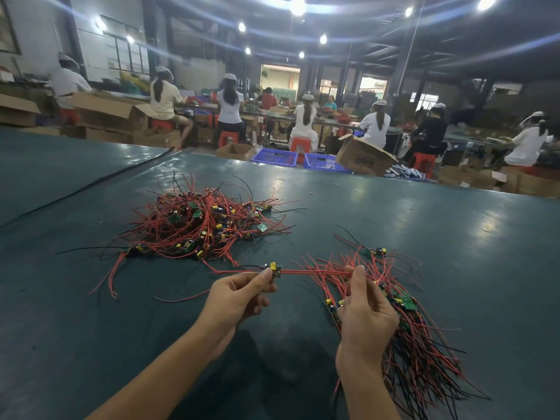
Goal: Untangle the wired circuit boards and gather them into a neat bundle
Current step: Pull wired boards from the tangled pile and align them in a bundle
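Red and black leads everywhere. The tangled pile (206, 225) of wired circuit boards sits mid-table on the dark green table mat (409, 213), well apart from both hands. The gathered bundle (418, 338) lies at right, just beside and partly under the right hand (363, 316), with its leads fanning toward the near edge.

The left hand (239, 295) pinches one small circuit board (275, 270) between thumb and forefinger, lifted off the mat. The board's red lead (315, 271) runs roughly level across to the right hand, which is closed on it and on a clutch of bundle leads, thumb up. Another lead from the same board trails back toward the pile; I cannot tell whether it is snagged there. One stray board (377, 252) lies beyond the bundle, apart from it.

Handling, as a judgement:
- The boards look very light, small and rigid, with capacitors and yellow parts standing proud.
- The leads are thin and limp but a bit springy, so they loop and catch on each other and on components.
- The likely weak spot is the solder joint where a lead meets its board.
- Best hold is the board edges, as the left hand does now, not a yank on a wire.
- For bundling, grip the leads close to the boards so the loose ends hang parallel.
- Insulation looks smooth, so a loose grip may let leads slide out.
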Demonstrator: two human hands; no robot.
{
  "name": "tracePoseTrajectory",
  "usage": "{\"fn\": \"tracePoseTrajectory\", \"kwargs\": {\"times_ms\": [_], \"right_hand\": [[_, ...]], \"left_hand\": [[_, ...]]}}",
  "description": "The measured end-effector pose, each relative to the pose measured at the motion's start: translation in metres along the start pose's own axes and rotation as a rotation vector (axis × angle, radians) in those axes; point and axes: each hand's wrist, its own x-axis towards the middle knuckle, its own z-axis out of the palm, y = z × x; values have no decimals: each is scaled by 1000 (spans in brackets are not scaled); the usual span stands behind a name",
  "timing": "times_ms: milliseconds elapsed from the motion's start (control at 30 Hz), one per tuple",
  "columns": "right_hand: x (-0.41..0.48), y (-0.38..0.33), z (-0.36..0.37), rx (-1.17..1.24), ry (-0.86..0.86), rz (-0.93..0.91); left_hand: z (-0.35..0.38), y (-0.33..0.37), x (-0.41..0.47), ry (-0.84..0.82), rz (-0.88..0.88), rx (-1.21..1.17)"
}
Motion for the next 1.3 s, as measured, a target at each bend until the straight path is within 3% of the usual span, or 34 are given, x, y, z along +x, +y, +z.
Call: {"fn": "tracePoseTrajectory", "kwargs": {"times_ms": [300,467,633,767,1000,1133,1300], "right_hand": [[-14,-8,0,105,-197,-101],[-17,0,7,-151,-409,89],[-38,8,17,-235,-602,89],[-35,10,18,-179,-521,235],[-34,7,15,-97,-529,428],[-29,8,15,-38,-418,395],[-28,10,12,-66,-407,276]], "left_hand": [[-8,10,4,65,-59,-231],[-4,11,-1,-160,-170,-228],[0,3,-8,-372,-235,1],[-8,0,-6,-357,-247,14],[-6,-2,-6,-273,-285,17],[4,6,-8,-263,-292,18],[10,7,-15,-323,-175,142]]}}
